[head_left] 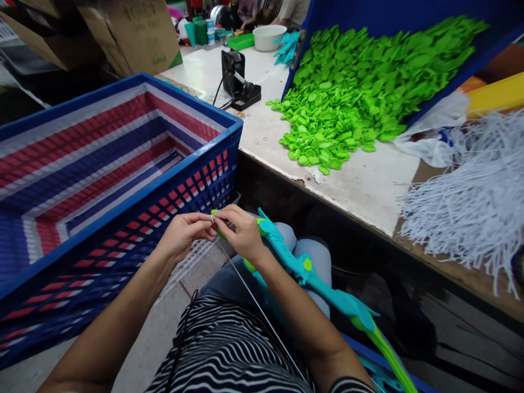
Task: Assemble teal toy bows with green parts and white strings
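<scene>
My left hand [189,232] is closed in a pinch at a small loop of white string [256,300]. Right against it, my right hand [241,232] is closed too, fingertips on the same loop at the lime-green tip of a plastic toy bow [313,278]. The bow is turquoise with green parts and slants across my lap, passing beneath my right forearm. From my fingers the string runs taut down toward my right side. My fingers partly hide the tip and the loop.
A blue crate [192,164] with a striped liner stands at my left. On the white table [262,131] lies a heap of green plastic pieces [347,93], spilling from a blue bin [323,13]. White strings [470,202] hang over the table edge at right. A small black device [235,79] stands behind.
</scene>
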A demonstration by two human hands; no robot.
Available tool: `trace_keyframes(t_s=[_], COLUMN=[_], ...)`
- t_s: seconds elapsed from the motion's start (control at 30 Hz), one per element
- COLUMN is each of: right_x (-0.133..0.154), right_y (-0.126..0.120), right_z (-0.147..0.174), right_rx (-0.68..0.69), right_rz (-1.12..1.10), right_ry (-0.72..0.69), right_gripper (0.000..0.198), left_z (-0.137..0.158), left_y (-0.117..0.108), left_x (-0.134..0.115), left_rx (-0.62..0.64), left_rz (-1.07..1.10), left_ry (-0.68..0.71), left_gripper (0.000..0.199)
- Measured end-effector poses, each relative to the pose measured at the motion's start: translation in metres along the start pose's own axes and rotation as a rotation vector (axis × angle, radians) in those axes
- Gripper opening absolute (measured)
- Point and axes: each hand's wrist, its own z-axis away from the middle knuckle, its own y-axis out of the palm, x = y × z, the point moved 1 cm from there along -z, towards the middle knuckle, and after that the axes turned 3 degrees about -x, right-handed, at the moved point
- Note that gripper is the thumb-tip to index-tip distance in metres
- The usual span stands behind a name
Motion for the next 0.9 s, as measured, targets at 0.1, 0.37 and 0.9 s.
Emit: trace_keyframes(t_s=[0.1, 0.37, 0.9], right_x=[0.003, -0.002, -0.028], right_y=[-0.001, 0.003, -0.050], right_z=[0.000, 0.016, 0.078], right_rx=[0.060, 0.040, 0.002], right_rz=[0.118, 0.039, 0.455], right_ry=[-0.027, -0.032, 0.099], right_gripper=[0.015, 0.016, 0.021], left_z=[0.003, 0.009, 0.046], left_y=[-0.002, -0.007, -0.049], left_x=[0.002, 0.006, 0.086], left_rx=[-0.001, -0.035, -0.467], left_rz=[-0.121, -0.353, -0.092], left_ry=[0.064, 0.182, 0.325], left_gripper=[0.019, 0.021, 0.032])
